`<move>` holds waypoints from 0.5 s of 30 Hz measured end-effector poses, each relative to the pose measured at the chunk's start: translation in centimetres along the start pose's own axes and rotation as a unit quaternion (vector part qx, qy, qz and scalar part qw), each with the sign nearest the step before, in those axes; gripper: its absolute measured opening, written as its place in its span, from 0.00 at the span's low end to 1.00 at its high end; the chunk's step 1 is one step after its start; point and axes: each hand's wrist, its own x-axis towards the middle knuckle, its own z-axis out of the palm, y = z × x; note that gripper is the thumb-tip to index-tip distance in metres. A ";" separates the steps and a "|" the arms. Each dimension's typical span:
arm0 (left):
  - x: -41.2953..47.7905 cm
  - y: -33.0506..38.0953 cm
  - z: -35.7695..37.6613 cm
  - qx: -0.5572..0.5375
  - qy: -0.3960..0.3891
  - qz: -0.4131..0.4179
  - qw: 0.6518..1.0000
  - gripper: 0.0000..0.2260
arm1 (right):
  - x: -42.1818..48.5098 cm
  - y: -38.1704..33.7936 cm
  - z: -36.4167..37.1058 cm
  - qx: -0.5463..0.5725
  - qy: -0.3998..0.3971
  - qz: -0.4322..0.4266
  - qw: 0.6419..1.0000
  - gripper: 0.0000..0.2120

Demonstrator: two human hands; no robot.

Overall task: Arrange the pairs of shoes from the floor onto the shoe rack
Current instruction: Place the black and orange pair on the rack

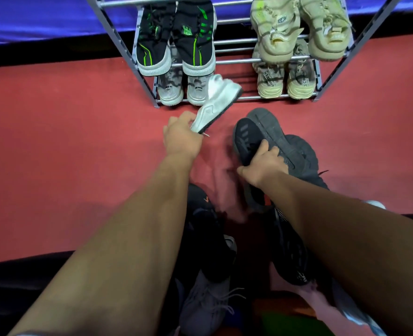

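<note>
My left hand [181, 138] grips the heel end of a white shoe [216, 103], which is tilted with its toe up in front of the shoe rack [239, 60]. My right hand [265, 167] holds a dark grey shoe [261, 138] turned on its side, sole facing right, just above the red floor. On the rack sit a black-and-green pair [176, 40], a beige pair [302, 25], a grey-white pair [181, 89] and a second beige pair [285, 80] on the lowest shelf.
Several dark shoes [205, 229] and a grey shoe [205, 304] lie on the red floor [67, 154] under my forearms. A blue cloth [43, 18] hangs behind the rack. The gap in the middle of the lowest shelf holds no shoes.
</note>
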 end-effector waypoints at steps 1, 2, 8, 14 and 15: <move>0.1 -0.1 -0.2 0.031 -0.011 0.003 0.999 0.19 | 0.1 0.1 -0.2 -0.009 0.015 0.001 1.000 0.53; 0.1 -0.3 -0.3 0.028 -0.034 -0.001 0.999 0.22 | 0.2 0.2 -0.4 -0.010 0.029 0.004 1.000 0.49; -3.1 -3.9 0.5 0.070 -0.128 -0.157 0.977 0.14 | 1.0 1.3 -1.3 0.010 0.021 -0.057 0.998 0.40; -7.1 -6.0 0.9 0.145 -0.293 -0.273 0.905 0.18 | 0.0 0.7 -0.1 -0.081 0.024 -0.198 0.977 0.40; -7.3 -6.1 1.1 0.129 -0.298 -0.289 0.900 0.20 | -0.2 0.4 0.2 -0.107 0.008 -0.219 0.970 0.40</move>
